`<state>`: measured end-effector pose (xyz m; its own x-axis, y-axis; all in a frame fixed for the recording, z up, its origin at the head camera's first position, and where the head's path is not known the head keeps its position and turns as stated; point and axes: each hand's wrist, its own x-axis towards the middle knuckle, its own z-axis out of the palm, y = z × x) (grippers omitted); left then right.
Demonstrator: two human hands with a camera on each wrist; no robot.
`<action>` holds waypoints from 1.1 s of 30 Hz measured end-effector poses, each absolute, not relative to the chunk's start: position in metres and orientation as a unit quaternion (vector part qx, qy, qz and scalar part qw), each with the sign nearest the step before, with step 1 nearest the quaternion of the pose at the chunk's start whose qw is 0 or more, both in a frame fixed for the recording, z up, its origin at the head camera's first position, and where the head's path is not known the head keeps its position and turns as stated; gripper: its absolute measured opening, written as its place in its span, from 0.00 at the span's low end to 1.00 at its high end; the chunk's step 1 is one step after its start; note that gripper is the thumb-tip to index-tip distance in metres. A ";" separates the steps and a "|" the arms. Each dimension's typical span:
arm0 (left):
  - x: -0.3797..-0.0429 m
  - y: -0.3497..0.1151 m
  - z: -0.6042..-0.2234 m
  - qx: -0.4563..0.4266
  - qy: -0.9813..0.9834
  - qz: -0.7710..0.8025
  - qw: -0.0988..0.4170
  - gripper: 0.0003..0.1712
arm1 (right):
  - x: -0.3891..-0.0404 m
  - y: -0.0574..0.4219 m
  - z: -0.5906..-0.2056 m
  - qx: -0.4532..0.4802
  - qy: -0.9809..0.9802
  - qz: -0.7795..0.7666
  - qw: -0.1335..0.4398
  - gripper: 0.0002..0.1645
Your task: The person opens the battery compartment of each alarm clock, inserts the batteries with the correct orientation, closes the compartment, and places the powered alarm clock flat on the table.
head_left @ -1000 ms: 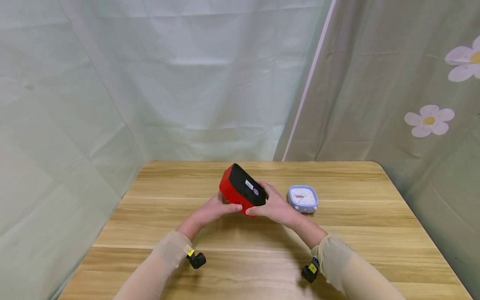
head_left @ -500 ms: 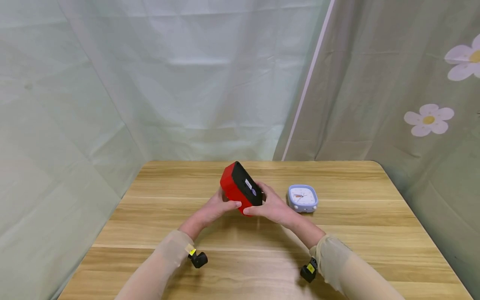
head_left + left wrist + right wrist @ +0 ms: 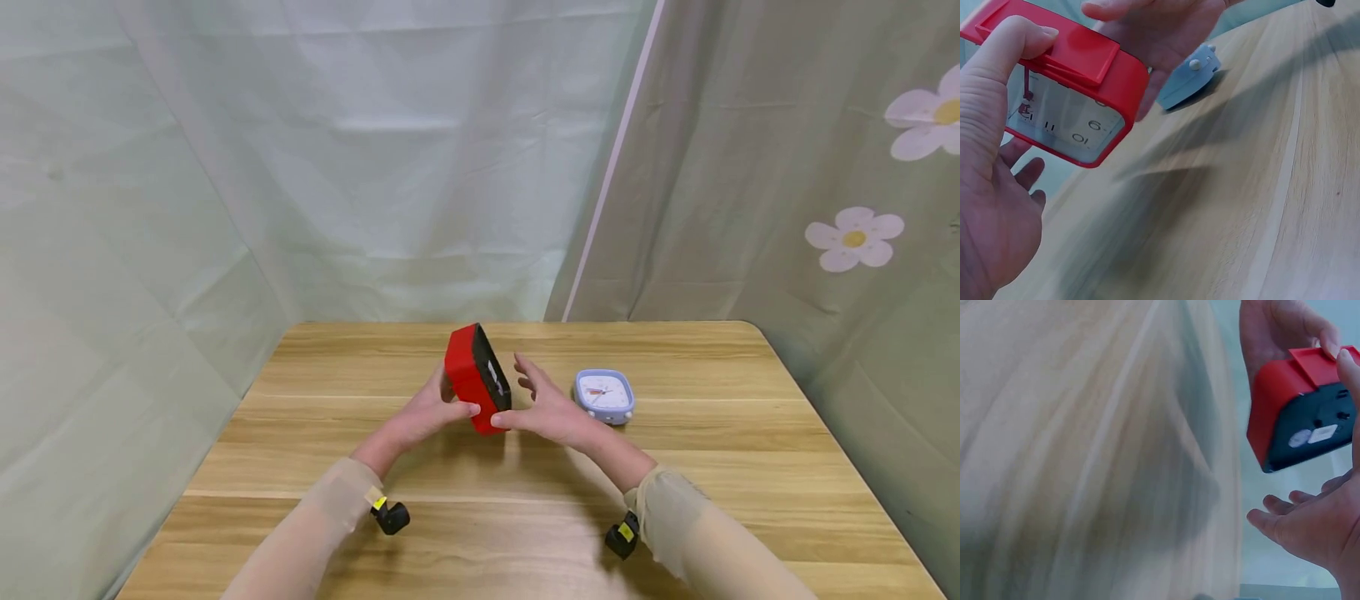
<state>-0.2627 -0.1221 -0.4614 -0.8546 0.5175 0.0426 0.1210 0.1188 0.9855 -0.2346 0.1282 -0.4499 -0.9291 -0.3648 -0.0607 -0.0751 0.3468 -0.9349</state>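
A red alarm clock (image 3: 465,377) is held up off the table, tilted, its black back towards the right. My left hand (image 3: 429,412) grips it, with the thumb over the red top bar and fingers on the far side. The white dial (image 3: 1063,115) with its numbers shows in the left wrist view. My right hand (image 3: 553,413) has its fingers spread apart from the black back (image 3: 1310,425). Its thumb lies at the clock's near edge; whether it touches is hard to tell. Right of that hand, a light blue alarm clock (image 3: 604,392) lies face up on the table.
The wooden table (image 3: 300,467) has rounded far corners. Pale curtains (image 3: 420,167) hang behind and beside it, with printed flowers (image 3: 855,240) on the right. A small black camera sits at each wrist.
The red alarm clock has turned so its back faces more to the right and its red side shows more. My right fingers have let go of its back. The blue clock stays put.
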 end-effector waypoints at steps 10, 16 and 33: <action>-0.265 -0.124 -0.458 0.212 0.742 0.609 0.182 0.52 | -0.240 0.137 -0.431 -0.197 0.827 -0.519 0.086 0.73; -0.266 -0.123 -0.456 0.213 0.762 0.585 0.180 0.55 | -0.244 0.136 -0.419 -0.220 0.849 -0.474 0.074 0.78; -0.266 -0.117 -0.450 0.242 0.788 0.539 0.173 0.59 | -0.255 0.130 -0.408 -0.287 0.853 -0.430 0.071 0.78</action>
